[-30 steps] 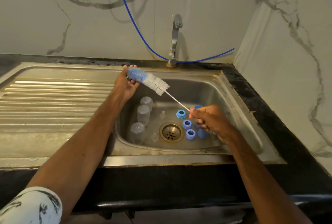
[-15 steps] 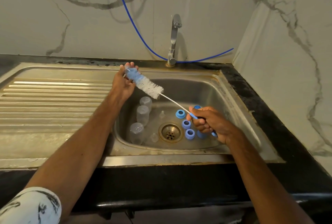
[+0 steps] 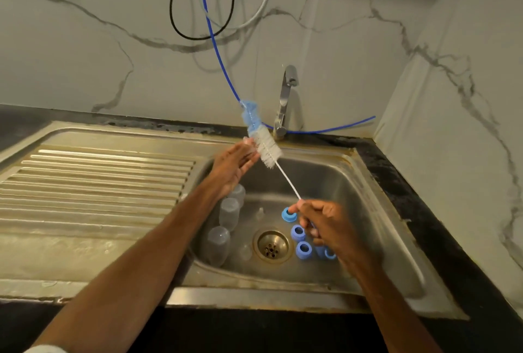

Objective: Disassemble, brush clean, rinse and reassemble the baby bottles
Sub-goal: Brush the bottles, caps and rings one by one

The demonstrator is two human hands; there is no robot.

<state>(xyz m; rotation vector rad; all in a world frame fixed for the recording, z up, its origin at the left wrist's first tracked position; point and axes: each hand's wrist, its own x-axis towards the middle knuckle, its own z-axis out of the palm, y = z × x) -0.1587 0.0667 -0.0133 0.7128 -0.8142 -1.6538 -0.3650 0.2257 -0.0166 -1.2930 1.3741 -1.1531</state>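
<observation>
My right hand [image 3: 328,228] grips the handle of a bottle brush [image 3: 264,146], whose white bristles and blue sponge tip stand up over the sink's back left corner. My left hand [image 3: 232,167] is open with straight fingers, its fingertips touching the bristles. Three clear bottle bodies [image 3: 229,212] lie along the left of the sink basin [image 3: 353,211]. Several blue collar rings [image 3: 298,232] sit right of the drain [image 3: 271,246]. A small clear teat [image 3: 260,212] stands behind the drain, and another clear part [image 3: 244,252] lies left of it.
The tap [image 3: 285,98] stands at the back of the sink, shut off. A ribbed steel draining board [image 3: 93,183] stretches to the left. A blue hose [image 3: 223,70] and other cables hang on the marble wall. A black counter edge [image 3: 424,197] runs on the right.
The brush has swung upright, its sponge tip rising toward the wall. My left hand let go of the tip and opened against the bristles. My right hand stayed on the handle.
</observation>
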